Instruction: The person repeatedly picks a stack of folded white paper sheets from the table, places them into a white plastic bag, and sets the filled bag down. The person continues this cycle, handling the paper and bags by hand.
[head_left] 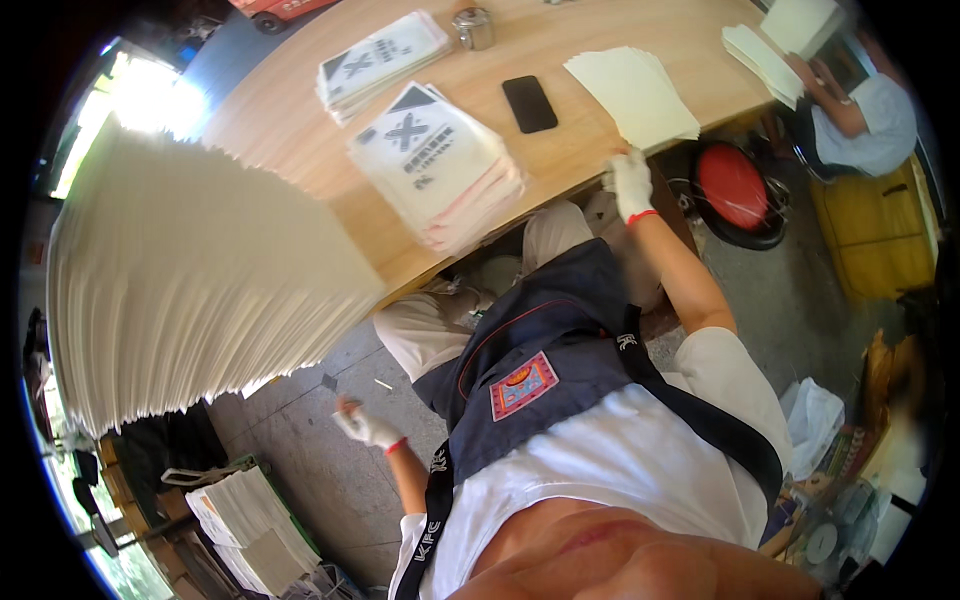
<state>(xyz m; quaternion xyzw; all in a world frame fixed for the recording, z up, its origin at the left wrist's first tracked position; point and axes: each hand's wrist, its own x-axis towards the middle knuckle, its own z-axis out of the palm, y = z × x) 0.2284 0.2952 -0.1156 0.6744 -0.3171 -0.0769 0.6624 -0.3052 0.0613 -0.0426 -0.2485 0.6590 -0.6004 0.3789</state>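
Observation:
My left hand (370,428), in a white glove with a red cuff, hangs low over the floor beside my lap. Its fingers are loosely bent and apart, and I see nothing in it. At the table's near edge is my right hand (628,183), gloved the same way, its fingers curled in. It is close to the near corner of a fanned pile of blank cream sheets (635,98); whether it grips a sheet is hidden. Left of it lies a stack of printed white bags (440,165), with a second printed stack (385,62) behind.
A tall mass of stacked pale sheets (200,270) rises at the left. On the wooden table (570,165) lie a black phone (529,104) and a metal pot (474,28). A red-seated stool (735,185) stands at right, near another person (865,125) handling sheets.

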